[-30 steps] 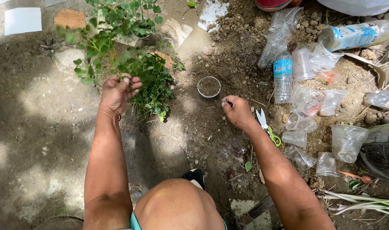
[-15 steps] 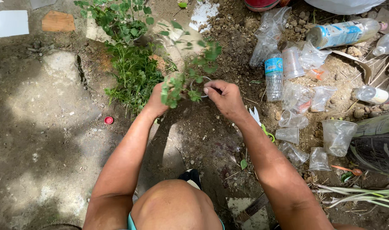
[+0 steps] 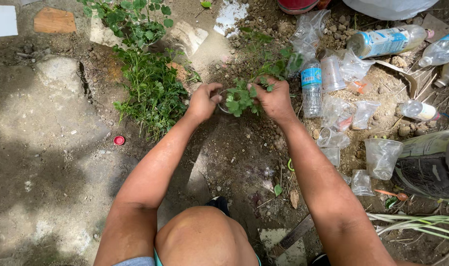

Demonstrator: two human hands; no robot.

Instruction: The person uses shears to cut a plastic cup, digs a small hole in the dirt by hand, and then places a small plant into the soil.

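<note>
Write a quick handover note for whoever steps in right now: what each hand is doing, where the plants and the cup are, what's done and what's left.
Left hand: on the rim of the small clear cup set in the soil.
Right hand: holding the leafy sprig over the cup; its stem end is hidden.
Nearby: the leafy clump lies left of the hands; plastic bottle and spare clear cups sit to the right; a red cap lies on the ground.
Done: sprig brought to the cup.
Left: whether it is seated in the cup cannot be told; check it.

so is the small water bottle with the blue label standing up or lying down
Upright: the blue-labelled bottle stands on the soil right of the right hand, seen from above, while other bottles lie tipped.
</note>
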